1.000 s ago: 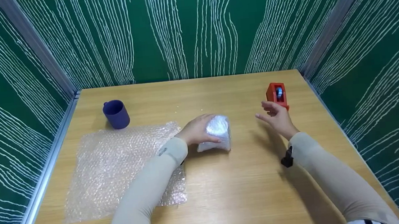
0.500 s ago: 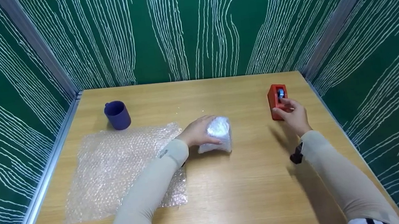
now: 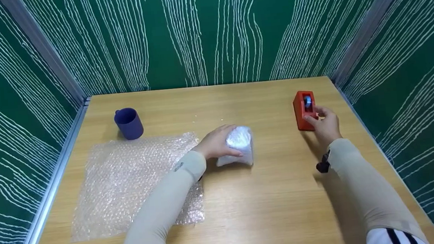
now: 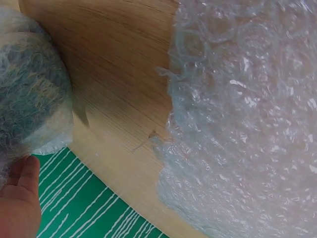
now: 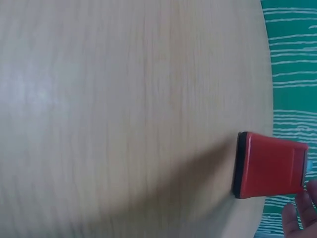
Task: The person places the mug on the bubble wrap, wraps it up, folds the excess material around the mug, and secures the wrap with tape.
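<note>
My left hand [image 3: 217, 142] grips a bubble-wrapped bundle [image 3: 240, 143] near the middle of the table, with its thumb on the near side. In the left wrist view, fingers [image 4: 27, 178] show against the lower edge of the wrapped bundle [image 4: 34, 94]. What lies inside the wrap is hidden. At the right, my right hand [image 3: 326, 124] is at the near end of a red tape dispenser [image 3: 301, 110] holding a roll of blue tape [image 3: 308, 101]. Its thumb overlaps the dispenser's top. In the right wrist view, fingertips [image 5: 301, 203] come up to the dispenser's corner; I cannot tell if they pinch tape.
A flat sheet of bubble wrap [image 3: 128, 184] covers the table's left part, partly beneath the left forearm. Just behind it stands a purple mug [image 3: 129, 124]. Green panels with white lines [image 3: 228, 30] enclose the wooden table [image 3: 257, 220] at the back and sides.
My right hand has moved right and from above the table to the near end of the tape dispenser, its thumb and fingers closer together. The left hand keeps its grip on the bundle.
</note>
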`<state>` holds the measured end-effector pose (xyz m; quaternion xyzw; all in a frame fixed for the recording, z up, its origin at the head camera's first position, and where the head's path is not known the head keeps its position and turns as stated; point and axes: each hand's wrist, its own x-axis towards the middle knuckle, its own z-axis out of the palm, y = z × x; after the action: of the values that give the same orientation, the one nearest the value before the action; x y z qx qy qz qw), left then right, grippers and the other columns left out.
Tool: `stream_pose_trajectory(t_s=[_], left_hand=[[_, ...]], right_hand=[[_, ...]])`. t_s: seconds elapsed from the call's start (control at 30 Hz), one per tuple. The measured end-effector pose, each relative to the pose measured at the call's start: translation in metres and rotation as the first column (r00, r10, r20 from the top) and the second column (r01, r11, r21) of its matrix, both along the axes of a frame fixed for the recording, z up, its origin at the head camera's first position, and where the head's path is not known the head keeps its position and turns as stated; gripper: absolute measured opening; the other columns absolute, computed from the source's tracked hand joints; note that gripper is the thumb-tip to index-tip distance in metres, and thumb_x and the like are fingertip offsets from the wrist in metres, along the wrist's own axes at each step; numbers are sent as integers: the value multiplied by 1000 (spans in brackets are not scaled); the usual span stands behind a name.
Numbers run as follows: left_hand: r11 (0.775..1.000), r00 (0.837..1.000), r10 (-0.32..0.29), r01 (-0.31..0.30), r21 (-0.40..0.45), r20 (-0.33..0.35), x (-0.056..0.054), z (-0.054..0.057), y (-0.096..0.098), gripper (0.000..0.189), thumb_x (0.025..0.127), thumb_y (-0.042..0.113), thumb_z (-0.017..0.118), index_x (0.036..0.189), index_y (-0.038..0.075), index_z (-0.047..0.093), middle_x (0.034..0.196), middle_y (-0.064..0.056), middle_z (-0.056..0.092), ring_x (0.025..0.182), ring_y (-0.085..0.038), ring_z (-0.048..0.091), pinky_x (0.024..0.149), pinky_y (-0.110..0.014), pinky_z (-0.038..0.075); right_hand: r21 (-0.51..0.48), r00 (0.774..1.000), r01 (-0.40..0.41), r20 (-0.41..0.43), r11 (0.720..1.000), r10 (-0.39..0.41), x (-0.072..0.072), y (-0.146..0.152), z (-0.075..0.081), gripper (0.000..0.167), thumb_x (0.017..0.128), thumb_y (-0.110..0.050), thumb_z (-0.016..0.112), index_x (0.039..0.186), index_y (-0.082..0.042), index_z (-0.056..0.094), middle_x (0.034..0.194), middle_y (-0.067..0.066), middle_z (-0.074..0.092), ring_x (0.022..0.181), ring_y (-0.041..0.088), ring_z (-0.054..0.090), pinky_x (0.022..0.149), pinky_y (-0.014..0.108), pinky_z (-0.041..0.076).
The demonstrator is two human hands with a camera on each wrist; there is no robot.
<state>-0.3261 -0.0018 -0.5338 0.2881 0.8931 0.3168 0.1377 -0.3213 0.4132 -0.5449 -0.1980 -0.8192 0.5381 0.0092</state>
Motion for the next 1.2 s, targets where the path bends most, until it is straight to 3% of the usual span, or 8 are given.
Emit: stream_pose_trajectory(t_s=[0.13,0.4,0.6,0.87,0.97,1.1,1.2], left_hand=[[1000,1000,-13,13,-6,-7,0,0,0,111,81,51,94,170,16,38,175,-8,41,161,-30,40,135,-47,31],[1000,1000,-7,7,6,8,1,1,0,112,80,50,95,170,17,38,175,-8,40,161,-31,40,135,-48,31],[999,1000,1,-1,35,4,-1,2,-1,110,78,48,97,168,19,41,172,-7,45,155,-30,48,132,-48,36],[999,999,10,-12,46,30,-1,0,-2,113,77,47,98,169,16,40,173,-8,44,155,-30,48,132,-48,36],[1000,1000,1,-1,26,3,-2,-1,-1,112,78,47,97,168,14,40,173,-9,44,156,-31,46,133,-47,35],[1000,1000,-5,5,5,-14,-4,-3,0,111,79,48,97,168,15,40,173,-8,44,157,-31,46,133,-45,36],[1000,1000,0,0,13,7,-4,-3,1,111,79,47,97,169,16,40,173,-7,44,156,-30,47,132,-45,36]], right_hand=[[13,999,11,33,1000,-11,-5,3,-1,77,102,-39,76,168,-20,42,166,11,40,147,28,38,129,44,40],[-26,995,36,91,999,-33,-2,-7,9,74,106,-36,71,170,-16,38,172,13,35,150,28,38,134,47,33],[-21,994,28,110,999,-26,-4,-6,9,71,106,-43,70,165,-12,44,170,15,32,147,29,38,133,46,35],[-49,994,27,105,998,-22,-8,-5,8,61,108,-41,67,159,-13,49,166,14,35,144,30,39,131,46,36],[-41,995,49,85,998,-46,-15,-2,3,56,111,-41,61,156,-9,52,155,12,47,136,24,47,125,40,43],[-12,991,95,100,995,-93,-27,4,-6,42,114,-39,54,144,-11,60,130,2,58,121,16,54,106,27,52],[-39,984,133,126,990,-127,-29,4,-5,34,115,-35,53,140,-13,60,127,-1,57,121,16,52,105,26,51]])
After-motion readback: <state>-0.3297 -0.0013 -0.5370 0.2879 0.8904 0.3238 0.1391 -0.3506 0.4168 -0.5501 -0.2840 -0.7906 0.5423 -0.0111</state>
